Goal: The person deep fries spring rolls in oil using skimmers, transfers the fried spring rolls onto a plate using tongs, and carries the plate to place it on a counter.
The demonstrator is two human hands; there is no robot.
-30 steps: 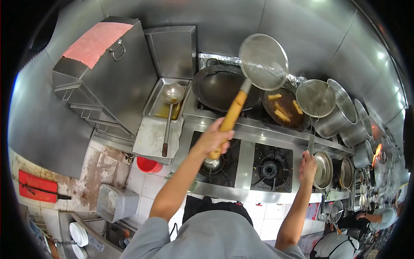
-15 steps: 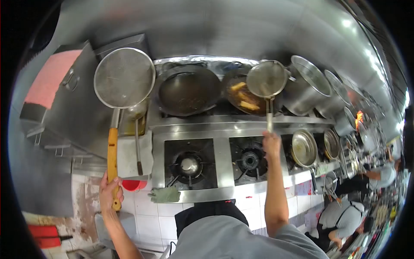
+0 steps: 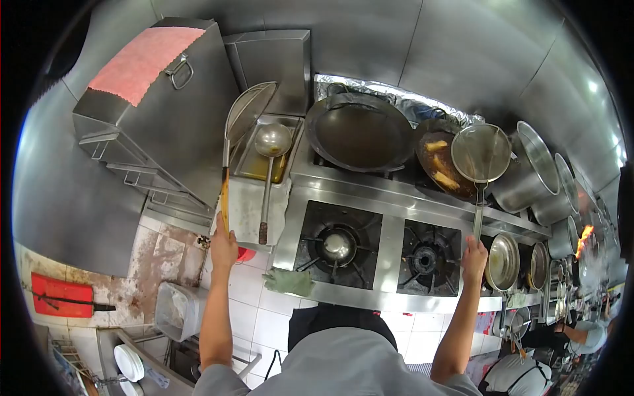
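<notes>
In the head view, the left hand (image 3: 225,248) was closed round a large wooden-handled strainer (image 3: 251,112), tilted nearly edge-on beside a metal tray (image 3: 296,140). The right hand (image 3: 474,257) gripped a smaller strainer (image 3: 481,153), its mesh partly overlapping a dark pan (image 3: 426,158) of golden pieces (image 3: 446,180).

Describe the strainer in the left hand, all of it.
The strainer has a rounded metal rim, mesh, a metal neck and a long yellowish-brown handle that looks wooden. Its head points away from the person, turned nearly edge-on to the camera, between the steel cabinet and the metal tray in view. The left hand grips the handle's near end; other contact can't be told.
</notes>
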